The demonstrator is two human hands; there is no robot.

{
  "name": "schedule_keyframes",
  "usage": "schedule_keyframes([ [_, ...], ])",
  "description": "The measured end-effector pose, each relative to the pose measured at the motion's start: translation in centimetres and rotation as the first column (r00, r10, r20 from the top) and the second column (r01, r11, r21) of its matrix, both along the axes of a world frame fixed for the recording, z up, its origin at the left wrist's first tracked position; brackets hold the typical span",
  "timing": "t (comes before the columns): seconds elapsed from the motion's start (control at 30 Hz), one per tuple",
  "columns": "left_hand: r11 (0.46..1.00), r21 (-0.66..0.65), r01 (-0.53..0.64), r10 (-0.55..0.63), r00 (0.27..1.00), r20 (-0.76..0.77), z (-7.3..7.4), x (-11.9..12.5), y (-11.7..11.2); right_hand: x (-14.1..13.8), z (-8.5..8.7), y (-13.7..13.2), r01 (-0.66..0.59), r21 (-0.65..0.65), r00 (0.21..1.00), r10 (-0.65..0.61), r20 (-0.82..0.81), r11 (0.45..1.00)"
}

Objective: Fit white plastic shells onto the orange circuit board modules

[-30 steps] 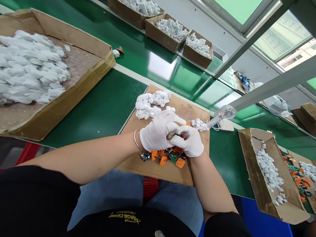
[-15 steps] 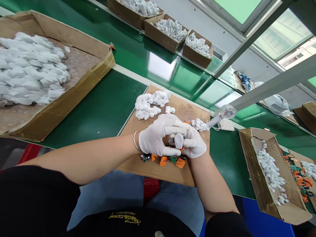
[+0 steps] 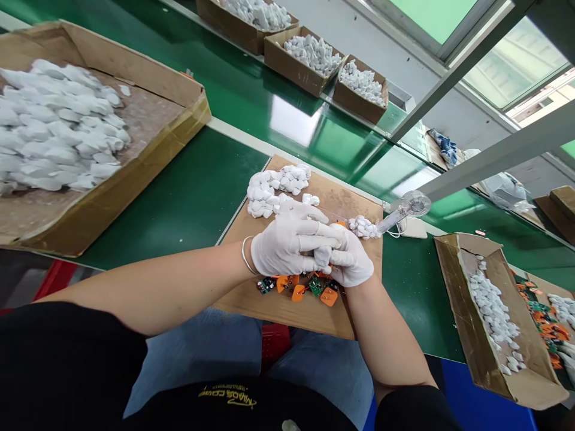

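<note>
My left hand, in a white glove, is closed with its fingers laid over a small white plastic shell piece. From the other side my right hand, gloved too, has its fingers bent around the same piece. The two hands meet, and their fingers hide most of what lies between them. Just below them, orange parts with small green circuit boards lie on a cardboard sheet. Beyond my left hand is a heap of white shell pieces. A smaller heap sits past my right hand.
A big cardboard tray of white pieces stands at left, a narrower tray at right. Several filled boxes line the far ledge. A clear handheld fan lies behind the sheet. Another person's gloved hand shows at the right edge.
My left hand's fingers have straightened and closed over the white piece, drawing closer to my right hand. A small orange item on the green belt has moved left. Another person's hand has appeared at right.
</note>
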State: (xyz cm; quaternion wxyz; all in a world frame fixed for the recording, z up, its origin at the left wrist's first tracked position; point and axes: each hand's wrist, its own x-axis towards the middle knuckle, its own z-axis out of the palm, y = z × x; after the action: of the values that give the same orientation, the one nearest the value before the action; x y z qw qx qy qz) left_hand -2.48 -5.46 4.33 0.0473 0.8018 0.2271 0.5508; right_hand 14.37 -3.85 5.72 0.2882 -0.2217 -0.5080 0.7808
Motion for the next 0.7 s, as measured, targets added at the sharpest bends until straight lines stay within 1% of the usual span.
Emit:
schedule_keyframes([
  [0.07, 0.999, -0.043, -0.014, 0.014, 1.0, 0.0, -0.07, 0.03, -0.16, 0.07, -0.19, 0.15, 0.034, -0.002, 0.999, -0.034, 0.004, 0.999],
  [0.17, 0.989, -0.129, -0.074, 0.076, 0.997, 0.011, -0.4, 0.07, -0.38, 0.11, -0.29, 0.23, 0.106, 0.006, 0.994, -0.106, 0.02, 0.994],
  [0.23, 0.99, -0.112, -0.081, 0.087, 0.995, 0.041, -0.56, 0.04, -0.38, 0.02, -0.13, 0.15, 0.119, 0.021, 0.992, -0.12, 0.034, 0.993],
  [0.33, 0.998, -0.056, -0.01, 0.012, 0.999, 0.041, -0.56, -0.03, -0.15, -0.22, 0.24, -0.07, 0.074, 0.036, 0.996, -0.076, 0.045, 0.997],
  [0.4, 0.995, -0.099, 0.029, -0.027, 1.0, 0.015, -0.5, -0.04, 0.01, -0.3, 0.35, -0.21, 0.059, 0.037, 0.997, -0.061, 0.041, 0.998],
  [0.47, 0.986, -0.163, 0.04, -0.039, 0.999, 0.006, -0.48, 0.0, 0.09, -0.26, 0.27, -0.3, 0.081, 0.022, 0.996, -0.082, 0.035, 0.996],
  [0.57, 0.984, -0.171, 0.05, -0.048, 0.999, 0.021, -0.44, 0.09, 0.05, -0.08, 0.03, -0.24, 0.088, 0.007, 0.996, -0.088, 0.012, 0.996],
  [0.63, 0.981, -0.179, 0.079, -0.077, 0.997, 0.018, -0.27, 0.12, -0.03, 0.06, -0.08, -0.11, 0.04, 0.023, 0.999, -0.039, -0.022, 0.999],
  [0.7, 0.967, -0.226, 0.12, -0.123, 0.992, 0.0, 0.04, 0.09, -0.1, 0.23, -0.17, 0.04, 0.009, 0.025, 0.999, -0.008, -0.046, 1.0],
])
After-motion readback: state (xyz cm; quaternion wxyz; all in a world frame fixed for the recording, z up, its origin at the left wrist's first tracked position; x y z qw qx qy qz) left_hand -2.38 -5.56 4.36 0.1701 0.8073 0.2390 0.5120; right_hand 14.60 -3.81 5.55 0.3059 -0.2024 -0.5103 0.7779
